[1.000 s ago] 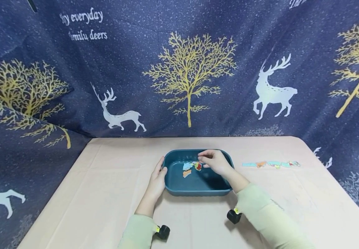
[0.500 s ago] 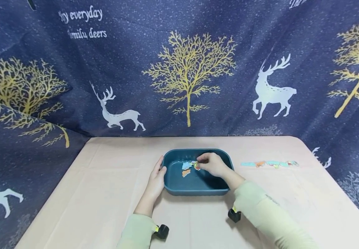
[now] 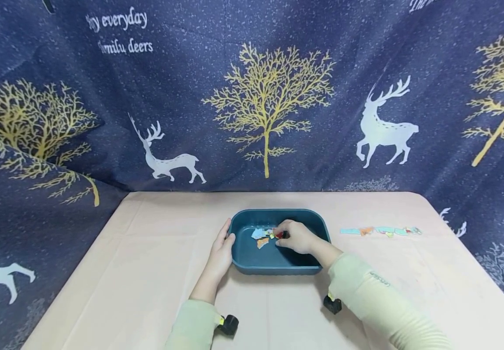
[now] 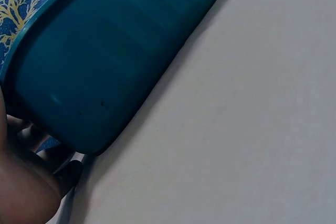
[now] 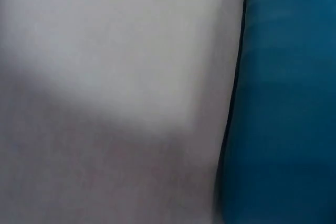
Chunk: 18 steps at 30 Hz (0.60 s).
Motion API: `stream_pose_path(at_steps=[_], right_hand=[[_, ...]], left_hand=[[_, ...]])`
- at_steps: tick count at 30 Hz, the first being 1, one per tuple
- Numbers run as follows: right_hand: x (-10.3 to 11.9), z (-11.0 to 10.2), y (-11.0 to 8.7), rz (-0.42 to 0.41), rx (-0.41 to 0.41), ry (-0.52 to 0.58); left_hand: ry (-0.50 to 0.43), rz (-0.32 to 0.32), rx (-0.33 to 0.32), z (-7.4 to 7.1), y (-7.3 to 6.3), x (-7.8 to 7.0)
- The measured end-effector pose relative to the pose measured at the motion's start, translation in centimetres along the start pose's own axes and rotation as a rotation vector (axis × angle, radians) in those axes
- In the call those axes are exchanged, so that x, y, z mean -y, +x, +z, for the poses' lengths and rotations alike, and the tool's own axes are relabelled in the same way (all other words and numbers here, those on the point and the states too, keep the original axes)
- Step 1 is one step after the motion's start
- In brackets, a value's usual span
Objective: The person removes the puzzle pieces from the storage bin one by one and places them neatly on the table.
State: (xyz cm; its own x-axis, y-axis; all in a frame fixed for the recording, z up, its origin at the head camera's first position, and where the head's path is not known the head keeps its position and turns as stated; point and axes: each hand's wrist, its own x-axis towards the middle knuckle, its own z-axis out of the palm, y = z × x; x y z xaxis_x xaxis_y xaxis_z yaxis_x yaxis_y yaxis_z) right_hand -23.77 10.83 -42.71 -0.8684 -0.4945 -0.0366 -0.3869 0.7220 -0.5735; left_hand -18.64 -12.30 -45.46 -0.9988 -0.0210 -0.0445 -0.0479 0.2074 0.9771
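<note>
A dark teal rectangular tray [image 3: 278, 270] stands on the table. My left hand [image 3: 221, 253] holds its left end, thumb at the rim and fingers along the outer wall; the left wrist view shows the fingers [image 4: 32, 136] curled by the tray's corner. Inside lie small colourful paper pieces: a light blue one [image 3: 258, 234], an orange one [image 3: 262, 242] and a yellow bit [image 3: 272, 236]. Reaching in over the right side, my right hand [image 3: 297, 237] has thumb and fingers around a red paper piece [image 3: 279, 234], partly hidden by the fingers. The right wrist view shows no hand, only the tray's wall [image 5: 283, 103].
Right of the tray, a row of light blue, orange and multicoloured paper pieces [image 3: 385, 230] lies on the pale table cover [image 3: 155, 272]. A dark blue cloth [image 3: 234, 160] printed with deer and trees hangs behind the table. Black wrist cameras [image 3: 229, 325] are strapped below both hands.
My right hand has come down into the tray, its thumb and fingers closing around the red piece. The light blue piece has shifted slightly left. My left hand stays at the tray's end.
</note>
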Motion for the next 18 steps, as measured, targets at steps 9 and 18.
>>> stream_pose_path(at_steps=[9, 18], right_hand=[[0.5, 0.8, 0.6, -0.076, -0.024, -0.074], [1.0, 1.1, 0.9, -0.071, -0.045, -0.175]], left_hand=[[-0.022, -0.014, 0.005, 0.3, -0.1, -0.1], [-0.016, -0.014, 0.001, 0.1, 0.0, -0.1]])
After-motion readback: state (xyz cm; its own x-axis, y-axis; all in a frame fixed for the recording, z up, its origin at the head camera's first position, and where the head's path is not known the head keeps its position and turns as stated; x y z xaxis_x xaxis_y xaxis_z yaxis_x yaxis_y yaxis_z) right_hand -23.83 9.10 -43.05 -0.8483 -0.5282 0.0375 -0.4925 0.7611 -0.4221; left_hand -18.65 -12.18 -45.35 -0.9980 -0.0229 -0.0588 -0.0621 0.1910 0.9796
